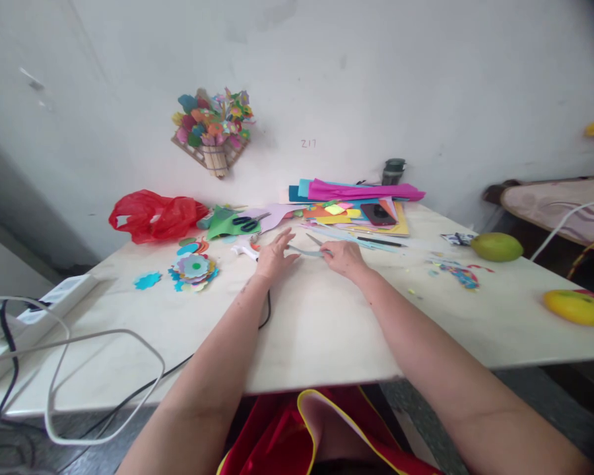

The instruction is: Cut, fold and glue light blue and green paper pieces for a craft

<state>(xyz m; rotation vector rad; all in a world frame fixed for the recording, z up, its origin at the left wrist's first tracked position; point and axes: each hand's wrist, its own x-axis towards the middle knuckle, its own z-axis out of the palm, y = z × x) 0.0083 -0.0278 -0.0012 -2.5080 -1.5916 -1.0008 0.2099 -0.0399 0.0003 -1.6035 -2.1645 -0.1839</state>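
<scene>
My right hand (345,257) is closed around one end of a thin, pale blue-grey strip (304,251), which looks like paper. A slim pointed piece (313,239) juts out by the same fingers; its kind is unclear. At the strip's other end is my left hand (276,256), fingers spread; whether it touches the strip is hard to tell. Just left of that hand lies a white glue gun (245,250), partly hidden, with a black cord (268,310). Layered scalloped paper flowers (197,266) and a blue paper cutout (148,281) lie further left.
Behind my hands are black-handled scissors (247,224), green sheet (222,223), phone (377,214), black pen (381,242) and magenta roll (361,190). A red bag (156,216) sits back left. Cables (103,333) trail from the power strip (59,297). Right are scraps (462,276) and a green fruit (497,247).
</scene>
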